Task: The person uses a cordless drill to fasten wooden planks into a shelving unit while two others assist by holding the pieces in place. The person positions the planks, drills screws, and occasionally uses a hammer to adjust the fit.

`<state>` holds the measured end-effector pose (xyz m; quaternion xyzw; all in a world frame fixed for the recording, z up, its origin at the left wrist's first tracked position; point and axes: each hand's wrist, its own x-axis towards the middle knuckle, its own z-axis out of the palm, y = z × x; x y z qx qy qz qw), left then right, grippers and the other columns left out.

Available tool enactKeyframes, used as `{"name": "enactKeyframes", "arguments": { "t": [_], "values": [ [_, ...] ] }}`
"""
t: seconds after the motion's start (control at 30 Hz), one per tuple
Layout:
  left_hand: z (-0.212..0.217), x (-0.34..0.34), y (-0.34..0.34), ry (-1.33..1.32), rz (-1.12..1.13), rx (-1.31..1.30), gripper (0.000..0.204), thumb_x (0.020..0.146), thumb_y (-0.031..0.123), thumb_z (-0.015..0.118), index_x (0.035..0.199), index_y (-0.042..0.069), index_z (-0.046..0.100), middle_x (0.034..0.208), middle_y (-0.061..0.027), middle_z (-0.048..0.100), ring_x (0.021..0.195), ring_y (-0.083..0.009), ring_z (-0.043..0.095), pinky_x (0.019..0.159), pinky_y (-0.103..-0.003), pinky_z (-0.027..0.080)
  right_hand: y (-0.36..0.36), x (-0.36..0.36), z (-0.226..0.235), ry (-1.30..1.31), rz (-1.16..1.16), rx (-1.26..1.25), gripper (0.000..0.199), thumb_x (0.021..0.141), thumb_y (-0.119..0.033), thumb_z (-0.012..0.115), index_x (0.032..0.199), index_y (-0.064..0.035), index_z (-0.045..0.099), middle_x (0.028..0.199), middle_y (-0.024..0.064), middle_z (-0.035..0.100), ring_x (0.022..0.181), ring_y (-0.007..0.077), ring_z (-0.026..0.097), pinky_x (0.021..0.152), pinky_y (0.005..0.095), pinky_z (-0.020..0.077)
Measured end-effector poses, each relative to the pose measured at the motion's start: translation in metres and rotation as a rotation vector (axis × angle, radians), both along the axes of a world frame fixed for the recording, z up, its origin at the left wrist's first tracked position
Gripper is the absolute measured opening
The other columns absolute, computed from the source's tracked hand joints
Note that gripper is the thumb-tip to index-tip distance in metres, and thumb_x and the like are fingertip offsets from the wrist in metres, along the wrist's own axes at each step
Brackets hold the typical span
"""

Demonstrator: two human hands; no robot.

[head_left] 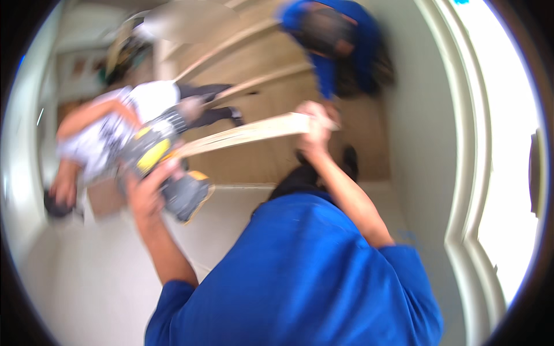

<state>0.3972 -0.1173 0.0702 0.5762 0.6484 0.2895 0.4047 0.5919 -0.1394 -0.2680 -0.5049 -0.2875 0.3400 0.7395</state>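
Yellow-and-grey plastic marks the cordless power tool (pixel 164 173), gripped in the left hand (pixel 147 193) at about eight o'clock from the picture's centre. The fingers are wrapped around its body, closed tight. Its nose meets the near end of a long pale wooden strip (pixel 254 131), which runs from the tool toward two o'clock. The right hand (pixel 314 130) is closed around the strip's far end, just above centre, seemingly to steady it against the tool. Both bare forearms rise from the blue short-sleeved shirt (pixel 300 282) at six o'clock.

At ten o'clock a person in a white patterned top (pixel 109 138) bends low near the tool. At twelve o'clock another person in blue (pixel 337 40) stands on wooden stairs (pixel 254 63). A white arched frame (pixel 461 173) curves along three o'clock. Motion blur hides finer detail.
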Motion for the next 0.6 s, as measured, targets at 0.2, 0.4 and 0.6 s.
{"name": "enactKeyframes", "arguments": {
  "t": [0.2, 0.4, 0.6],
  "values": [
    [-0.025, -0.053, -0.016, -0.136, 0.233, 0.22, 0.042, 0.08, -0.004, 0.078, 0.121, -0.004, 0.068, 0.103, -0.0149, 0.076, 0.066, -0.0164, 0.066, 0.06, -0.031, 0.054, 0.027, 0.024, -0.048, 0.013, 0.006, 0.019, 0.027, 0.09, -0.022, 0.042, 0.082, 0.0003, 0.056, 0.079, 0.0066, 0.055, 0.074, 0.0161, 0.05, 0.072, 0.0313, 0.044],
    [-0.062, -0.127, -0.061, -0.186, 0.622, 0.279, 0.043, 0.085, 0.003, 0.077, 0.126, -0.002, 0.067, 0.11, -0.0155, 0.077, 0.066, -0.0169, 0.065, 0.058, -0.032, 0.055, 0.044, 0.024, -0.047, -0.175, -0.022, 0.033, 0.027, 0.089, -0.02, 0.042, 0.078, 0.0022, 0.054, 0.076, 0.0094, 0.051, 0.072, 0.0182, 0.047, 0.069, 0.0336, 0.0413],
    [-0.085, -0.164, -0.058, -0.124, 0.772, 0.212, 0.044, 0.089, 0.007, 0.076, 0.13, 0.0, 0.063, 0.111, -0.0143, 0.076, 0.064, -0.0166, 0.063, 0.057, -0.031, 0.053, 0.062, 0.052, -0.021, -0.292, -0.025, -0.092, 0.03, 0.09, -0.022, 0.042, 0.079, 0.0017, 0.057, 0.076, 0.008, 0.055, 0.074, 0.0186, 0.052, 0.069, 0.0331, 0.043]
  ]
}}
